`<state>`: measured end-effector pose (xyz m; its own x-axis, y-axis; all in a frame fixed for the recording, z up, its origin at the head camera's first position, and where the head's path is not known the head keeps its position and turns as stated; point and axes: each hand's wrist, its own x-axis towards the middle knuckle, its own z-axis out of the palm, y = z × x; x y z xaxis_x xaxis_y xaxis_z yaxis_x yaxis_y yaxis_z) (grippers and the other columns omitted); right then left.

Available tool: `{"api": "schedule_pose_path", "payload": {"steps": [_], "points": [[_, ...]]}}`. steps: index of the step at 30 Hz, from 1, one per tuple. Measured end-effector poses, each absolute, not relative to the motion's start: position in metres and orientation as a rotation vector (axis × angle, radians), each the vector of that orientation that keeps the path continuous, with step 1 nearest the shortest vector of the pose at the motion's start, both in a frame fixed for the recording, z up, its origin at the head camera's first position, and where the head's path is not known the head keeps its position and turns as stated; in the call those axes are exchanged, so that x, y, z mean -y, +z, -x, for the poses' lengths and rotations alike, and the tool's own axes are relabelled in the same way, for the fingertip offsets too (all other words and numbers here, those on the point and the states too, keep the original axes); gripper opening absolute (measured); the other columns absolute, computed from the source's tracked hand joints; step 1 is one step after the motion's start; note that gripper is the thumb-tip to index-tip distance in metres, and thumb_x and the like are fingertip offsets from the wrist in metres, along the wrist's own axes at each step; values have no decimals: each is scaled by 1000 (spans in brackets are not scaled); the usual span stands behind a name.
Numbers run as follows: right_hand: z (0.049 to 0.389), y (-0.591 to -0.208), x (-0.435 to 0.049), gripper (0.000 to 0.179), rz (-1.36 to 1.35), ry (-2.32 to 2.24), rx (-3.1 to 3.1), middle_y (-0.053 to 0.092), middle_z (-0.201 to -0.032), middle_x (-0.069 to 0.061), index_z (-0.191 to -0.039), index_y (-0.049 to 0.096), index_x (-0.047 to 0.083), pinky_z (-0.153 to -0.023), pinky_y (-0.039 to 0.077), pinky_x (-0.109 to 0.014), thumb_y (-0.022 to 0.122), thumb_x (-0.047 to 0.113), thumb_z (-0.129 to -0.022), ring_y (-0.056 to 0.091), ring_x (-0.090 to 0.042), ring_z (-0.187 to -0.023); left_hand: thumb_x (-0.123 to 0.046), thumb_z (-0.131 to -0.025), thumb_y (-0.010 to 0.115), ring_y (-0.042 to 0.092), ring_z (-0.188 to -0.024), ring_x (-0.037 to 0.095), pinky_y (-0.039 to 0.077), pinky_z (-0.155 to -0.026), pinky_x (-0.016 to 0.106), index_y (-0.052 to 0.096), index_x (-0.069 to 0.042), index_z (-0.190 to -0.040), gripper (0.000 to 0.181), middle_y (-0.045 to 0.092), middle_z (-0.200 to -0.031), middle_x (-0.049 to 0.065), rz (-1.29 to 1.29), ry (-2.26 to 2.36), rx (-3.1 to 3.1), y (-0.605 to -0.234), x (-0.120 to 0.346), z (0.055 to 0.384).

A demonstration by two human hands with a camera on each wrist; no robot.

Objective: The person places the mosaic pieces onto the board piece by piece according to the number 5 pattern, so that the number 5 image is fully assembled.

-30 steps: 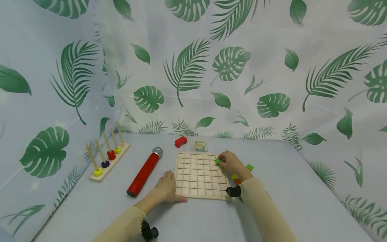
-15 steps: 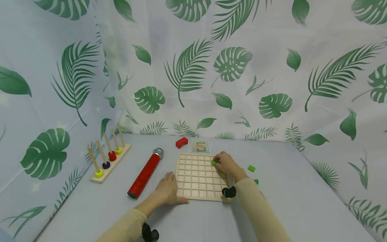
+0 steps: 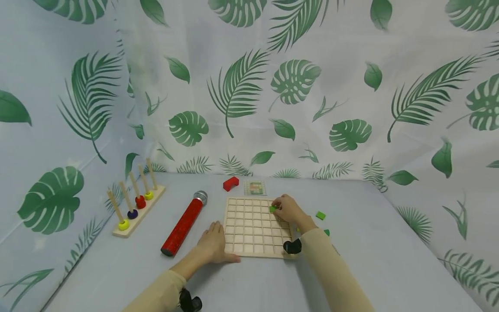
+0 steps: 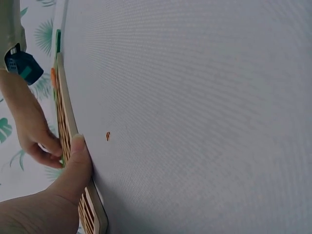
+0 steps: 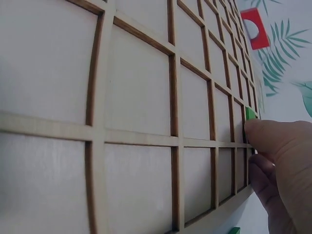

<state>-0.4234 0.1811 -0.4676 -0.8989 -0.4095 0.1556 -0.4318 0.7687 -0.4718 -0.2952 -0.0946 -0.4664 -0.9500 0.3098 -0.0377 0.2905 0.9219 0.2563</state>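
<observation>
A square wooden grid board (image 3: 248, 228) lies flat on the table. My left hand (image 3: 212, 244) rests against its near left corner, fingers along the left side and thumb along the front edge. In the left wrist view that thumb (image 4: 74, 170) lies on the board's rim. Over the far row, right of the middle, my right hand (image 3: 292, 211) pinches a small green square tile (image 3: 272, 209) between thumb and fingertips. The right wrist view shows the green tile (image 5: 250, 113) right at a far-row cell, partly hidden by the thumb. Nearby cells hold no tiles.
Behind the board lie a small patterned card (image 3: 254, 187) and a red arch block (image 3: 231, 183). A red toy microphone (image 3: 183, 227) and a peg stand (image 3: 141, 213) with coloured rings are on the left. Loose tiles, one green (image 3: 320, 215), lie to the right, partly behind my right arm.
My right hand has moved left along the board's far row, carrying the green tile, and now barely shifts. My left hand stays at the board's corner.
</observation>
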Motion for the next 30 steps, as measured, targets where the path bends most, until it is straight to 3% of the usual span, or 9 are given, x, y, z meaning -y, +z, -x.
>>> {"api": "schedule_pose_path", "payload": {"steps": [7, 14, 30], "points": [[420, -466, -190, 22, -454, 977, 2892, 61, -97, -7, -110, 64, 1, -77, 51, -39, 63, 9, -90, 58, -23, -90, -64, -67, 73, 30, -132, 43, 32, -105, 53, 31, 19, -135, 115, 31, -142, 32, -488, 393, -3000, -464, 96, 295], [420, -463, -213, 18, -346, 951, 2780, 63, -91, -11, -102, 65, -2, -75, 51, -40, 66, 8, -87, 59, -25, -83, -62, -66, 75, 29, -132, 43, 30, -105, 53, 32, 18, -135, 115, 31, -142, 32, -455, 435, -2997, -463, 98, 296], [400, -472, -289, 47, 149, 809, 2923, 49, -115, -25, -119, 54, -6, -91, 44, -51, 71, 17, -82, 47, -37, -103, -60, -64, 78, 30, -131, 45, 31, -104, 55, 33, 20, -133, 115, 32, -140, 34, -487, 488, -2997, -465, 96, 292]]}}
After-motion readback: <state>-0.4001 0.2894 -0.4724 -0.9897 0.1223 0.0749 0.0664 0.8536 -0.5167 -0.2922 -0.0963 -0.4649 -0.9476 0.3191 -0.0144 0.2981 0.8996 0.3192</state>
